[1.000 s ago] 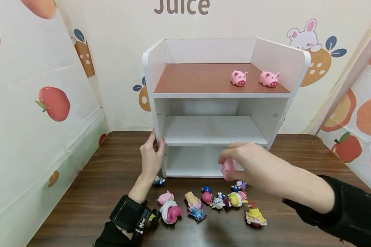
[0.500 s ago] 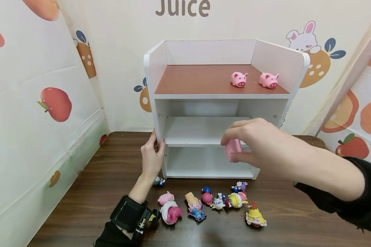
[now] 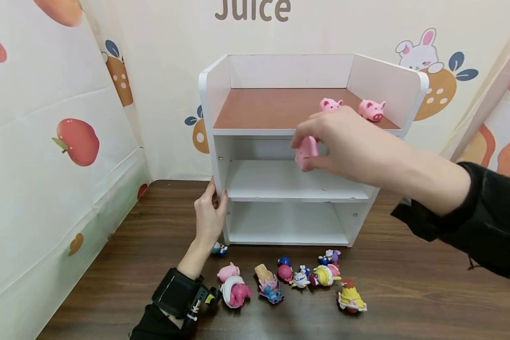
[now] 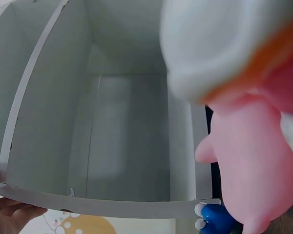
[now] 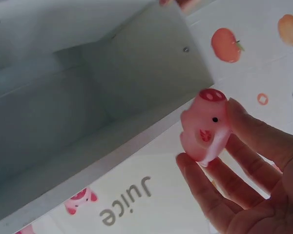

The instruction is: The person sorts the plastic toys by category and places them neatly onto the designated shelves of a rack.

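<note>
My right hand (image 3: 348,144) pinches a pink toy pig (image 3: 306,155) between thumb and fingertips, in front of the shelf's middle opening. In the right wrist view that pig (image 5: 206,129) shows its red snout, a black eye and an ear. My left hand (image 3: 209,215) grips the left side panel of the white shelf unit (image 3: 280,199); the left wrist view shows its fingers (image 4: 19,212) at the panel's edge. Two similar pigs stand on the brown top board: one pig (image 3: 371,110) at the right, another pig (image 3: 330,105) partly hidden behind my right hand.
On the wooden table (image 3: 390,293) before the shelf lie several toy figures: a pink pig (image 3: 228,271), a pink-and-white figure (image 3: 236,292), a cone-topped figure (image 3: 269,283) and a yellow-dressed figure (image 3: 351,297). A fruit-printed backdrop (image 3: 153,94) surrounds the table.
My right hand has lifted the toy pig from the lowest opening's height to just below the top board. The left hand stays on the side panel.
</note>
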`<action>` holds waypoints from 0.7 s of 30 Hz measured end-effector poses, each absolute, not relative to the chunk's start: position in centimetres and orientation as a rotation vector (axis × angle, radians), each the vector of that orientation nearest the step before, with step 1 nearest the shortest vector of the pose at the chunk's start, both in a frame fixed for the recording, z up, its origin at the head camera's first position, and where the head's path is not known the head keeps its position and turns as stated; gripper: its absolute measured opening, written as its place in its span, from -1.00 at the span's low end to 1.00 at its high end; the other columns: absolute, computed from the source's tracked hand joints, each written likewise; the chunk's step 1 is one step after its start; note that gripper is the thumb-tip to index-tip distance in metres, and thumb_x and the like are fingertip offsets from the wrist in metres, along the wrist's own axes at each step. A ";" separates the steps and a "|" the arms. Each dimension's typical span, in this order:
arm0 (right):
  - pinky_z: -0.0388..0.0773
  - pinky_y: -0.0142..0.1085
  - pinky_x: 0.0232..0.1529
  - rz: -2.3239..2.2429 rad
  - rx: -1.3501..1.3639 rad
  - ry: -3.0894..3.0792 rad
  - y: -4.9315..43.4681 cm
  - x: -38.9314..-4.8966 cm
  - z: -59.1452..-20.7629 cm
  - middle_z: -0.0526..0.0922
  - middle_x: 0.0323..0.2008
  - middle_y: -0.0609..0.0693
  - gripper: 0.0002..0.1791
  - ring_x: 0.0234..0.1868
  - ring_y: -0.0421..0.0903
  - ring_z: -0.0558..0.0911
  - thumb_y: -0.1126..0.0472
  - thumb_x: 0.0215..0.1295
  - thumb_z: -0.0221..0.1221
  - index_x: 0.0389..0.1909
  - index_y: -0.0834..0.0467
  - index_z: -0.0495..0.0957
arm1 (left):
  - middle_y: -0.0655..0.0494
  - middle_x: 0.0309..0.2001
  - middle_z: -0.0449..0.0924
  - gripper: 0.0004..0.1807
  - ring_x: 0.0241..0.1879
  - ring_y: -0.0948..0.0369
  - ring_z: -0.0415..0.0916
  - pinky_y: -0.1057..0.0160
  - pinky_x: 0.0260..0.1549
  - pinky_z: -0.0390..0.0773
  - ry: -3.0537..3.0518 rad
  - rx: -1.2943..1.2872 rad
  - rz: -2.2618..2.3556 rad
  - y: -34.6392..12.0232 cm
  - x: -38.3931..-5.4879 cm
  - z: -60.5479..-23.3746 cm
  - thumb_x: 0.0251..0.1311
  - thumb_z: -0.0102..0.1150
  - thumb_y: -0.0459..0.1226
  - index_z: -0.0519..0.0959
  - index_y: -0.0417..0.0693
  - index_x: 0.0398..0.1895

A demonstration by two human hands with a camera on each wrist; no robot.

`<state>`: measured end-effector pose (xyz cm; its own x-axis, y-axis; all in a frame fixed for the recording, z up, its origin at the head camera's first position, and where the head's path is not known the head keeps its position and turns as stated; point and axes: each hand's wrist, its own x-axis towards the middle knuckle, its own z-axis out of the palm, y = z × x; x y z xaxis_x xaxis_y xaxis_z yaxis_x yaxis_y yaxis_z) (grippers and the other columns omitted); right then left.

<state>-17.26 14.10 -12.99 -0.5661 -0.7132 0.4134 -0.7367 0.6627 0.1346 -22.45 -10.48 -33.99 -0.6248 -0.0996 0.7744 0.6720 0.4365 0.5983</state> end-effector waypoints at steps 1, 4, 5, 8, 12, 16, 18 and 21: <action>0.38 -0.41 -0.29 0.060 1.129 -2.435 14.1 -17.7 -12.8 0.52 -0.40 -0.29 -0.73 -0.36 -0.29 0.45 0.13 -0.11 0.36 -0.33 -0.01 0.55 | -0.26 -0.11 0.51 -0.54 -0.27 0.03 0.54 0.17 -0.51 0.57 -1.914 -0.482 -1.260 -10.5 -22.4 -34.0 0.15 -0.04 -0.47 0.29 -0.33 0.17; 0.38 -0.37 -0.24 0.048 1.100 -2.431 13.9 -18.8 -12.3 0.53 -0.40 -0.29 -0.75 -0.31 -0.26 0.47 0.11 -0.07 0.33 -0.31 -0.02 0.55 | -0.26 -0.09 0.50 -0.54 -0.26 0.03 0.54 0.17 -0.49 0.57 -1.917 -0.478 -1.261 -10.4 -22.5 -34.0 0.15 -0.04 -0.47 0.29 -0.32 0.17; 0.38 -0.36 -0.24 0.055 1.086 -2.436 13.8 -19.1 -12.1 0.53 -0.41 -0.29 -0.76 -0.32 -0.22 0.48 0.12 -0.06 0.33 -0.31 -0.01 0.55 | -0.26 -0.09 0.50 -0.54 -0.26 0.03 0.54 0.17 -0.48 0.57 -1.917 -0.476 -1.264 -10.4 -22.5 -34.0 0.15 -0.04 -0.47 0.29 -0.32 0.17; 0.37 -0.36 -0.25 0.099 1.035 -2.468 13.0 -18.9 -11.3 0.54 -0.50 -0.25 -0.79 -0.35 -0.19 0.48 0.24 -0.03 0.30 -0.31 0.08 0.55 | -0.27 -0.08 0.49 -0.54 -0.25 0.02 0.54 0.17 -0.46 0.57 -1.919 -0.475 -1.266 -10.4 -22.5 -34.0 0.15 -0.04 -0.48 0.29 -0.33 0.17; 0.35 -0.25 -0.22 0.174 0.975 -2.545 12.0 -18.3 -10.2 0.60 -0.45 -0.04 -0.79 -0.31 -0.04 0.46 0.35 0.00 0.25 -0.27 0.23 0.56 | -0.27 -0.08 0.49 -0.54 -0.24 0.03 0.54 0.17 -0.46 0.57 -1.920 -0.475 -1.272 -10.4 -22.5 -34.0 0.15 -0.04 -0.48 0.29 -0.33 0.17; 0.34 -0.18 -0.23 0.220 0.896 -2.643 11.3 -18.5 -9.3 0.58 -0.29 0.13 -0.75 -0.27 0.02 0.43 0.36 0.03 0.22 -0.21 0.28 0.56 | -0.26 -0.08 0.49 -0.53 -0.24 0.03 0.54 0.16 -0.47 0.57 -1.920 -0.478 -1.278 -10.4 -22.5 -34.0 0.15 -0.03 -0.48 0.28 -0.33 0.18; 0.36 -0.19 -0.23 0.233 0.867 -2.680 11.2 -18.9 -9.1 0.56 -0.27 0.15 -0.73 -0.26 0.03 0.42 0.36 0.06 0.20 -0.17 0.28 0.54 | -0.26 -0.08 0.49 -0.53 -0.24 0.03 0.53 0.15 -0.47 0.57 -1.920 -0.479 -1.278 -10.4 -22.4 -33.9 0.15 -0.03 -0.48 0.28 -0.33 0.18; 0.37 -0.22 -0.29 0.231 0.836 -2.719 11.0 -19.6 -8.6 0.54 -0.29 0.15 -0.73 -0.27 0.02 0.41 0.35 0.09 0.15 -0.14 0.28 0.53 | -0.26 -0.08 0.49 -0.53 -0.24 0.03 0.53 0.15 -0.47 0.57 -1.919 -0.480 -1.276 -10.4 -22.4 -33.9 0.16 -0.03 -0.48 0.27 -0.33 0.18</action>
